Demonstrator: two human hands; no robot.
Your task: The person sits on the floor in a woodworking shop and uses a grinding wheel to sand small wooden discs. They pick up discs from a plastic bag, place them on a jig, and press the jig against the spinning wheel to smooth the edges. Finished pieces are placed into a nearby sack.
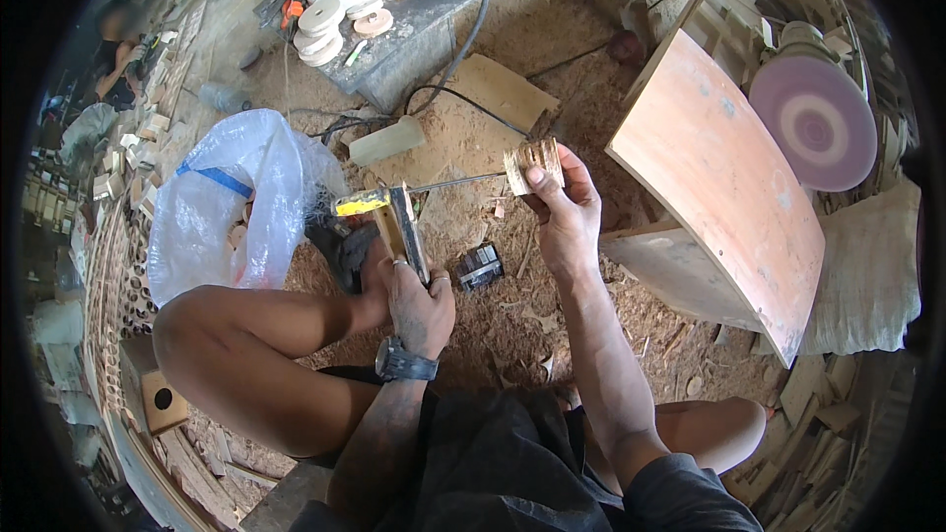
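Note:
My left hand (422, 310), with a watch on its wrist, is closed round the lower end of a wooden-handled tool (396, 227) with a dark edge strip. At the top of this tool is a yellow-and-black piece (362, 202). A thin dark rod (458, 181) runs from there toward my right hand; whether it joins the tool I cannot tell. My right hand (567, 202) pinches a small, grooved wooden block (532, 167) between thumb and fingers, raised above the floor. Below, between the hands, lies a small dark box (480, 267).
A clear plastic bag (222, 212) stands left, beside my bent knee. To the right, a tilted wooden board (714, 172) stands before a round, pale purple disc (814, 123). Wooden discs (320, 30) sit on a bench (414, 34) ahead, with cables nearby. Another person (120, 54) is far left.

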